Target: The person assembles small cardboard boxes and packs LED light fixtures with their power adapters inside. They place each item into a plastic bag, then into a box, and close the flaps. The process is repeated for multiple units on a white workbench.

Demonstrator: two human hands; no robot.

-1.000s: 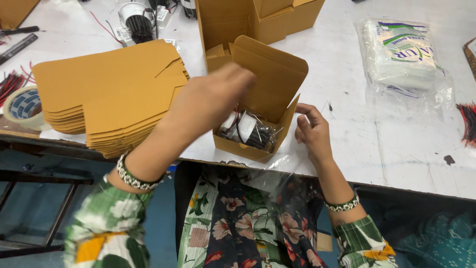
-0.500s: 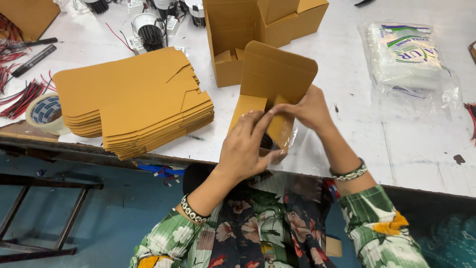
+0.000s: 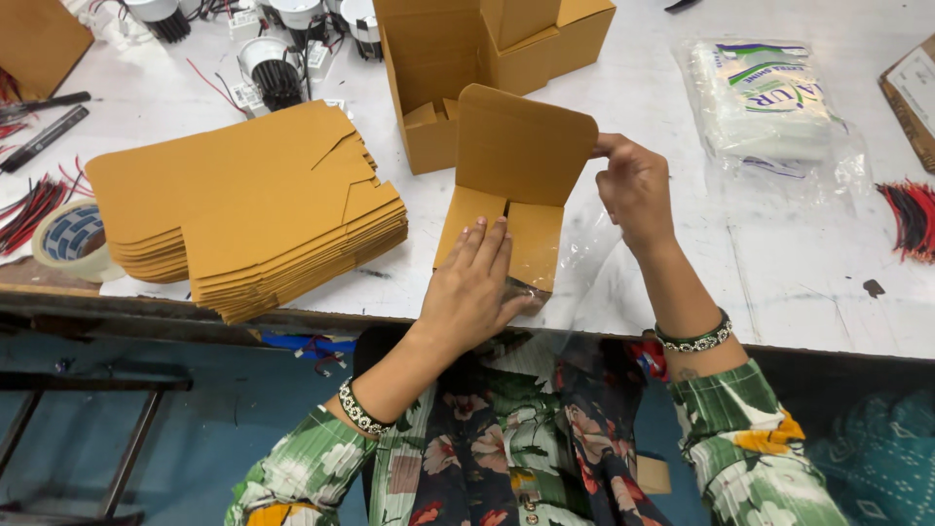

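Cardboard box hides its contents; left hand pressing flaps flat, right hand pinching lid.

You've got 1 small brown carton under your 2 hands, left hand and right hand, w/ its lid up. Behind the carton: 1 cluster of bigger open brown boxes, exact no. can't be told. Left of the carton: 1 stack of flat carton blanks, too many to count. Beyond the stack: approx. 4 round lamp units w/ wires. Far left of the carton: 1 tape roll. Right of the carton: 1 clear plastic packet and 1 bundle of red-black wires. 1 bracelet per wrist, 2 total.
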